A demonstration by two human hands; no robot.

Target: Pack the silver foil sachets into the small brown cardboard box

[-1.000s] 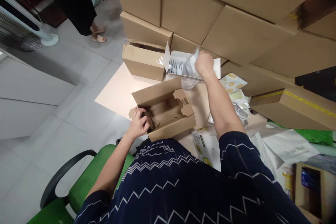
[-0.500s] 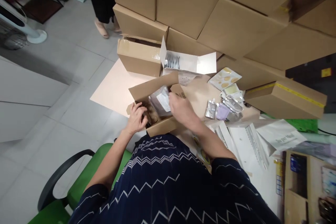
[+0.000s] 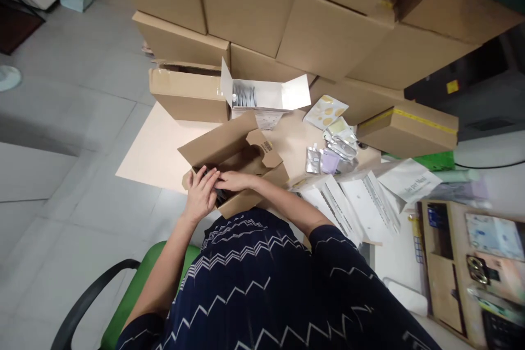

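Note:
An open cardboard box [image 3: 268, 178] stands tilted on the table in front of me, its flaps raised. My left hand [image 3: 200, 192] reaches over its left end, fingers bent together; what they hold, if anything, is hidden. Inside the same end lies my right hand [image 3: 233, 180], its fingertips tucked against the left hand and out of sight. Something dark shows beneath both hands, too covered to name. Behind this box is an open white carton [image 3: 270, 95] with several silvery pouches [image 3: 245, 95] upright in its left part.
Large cardboard cartons [image 3: 246, 5] are stacked along the back. Foil pouches [image 3: 342, 145] and a small spouted pouch [image 3: 313, 159] lie to the right, near white paper bags [image 3: 361, 197]. A green chair [image 3: 135, 290] is at my left.
My right hand has moved left and down into the box, beside the left hand. The clear bag with a white label is no longer visible. The view has shifted right.

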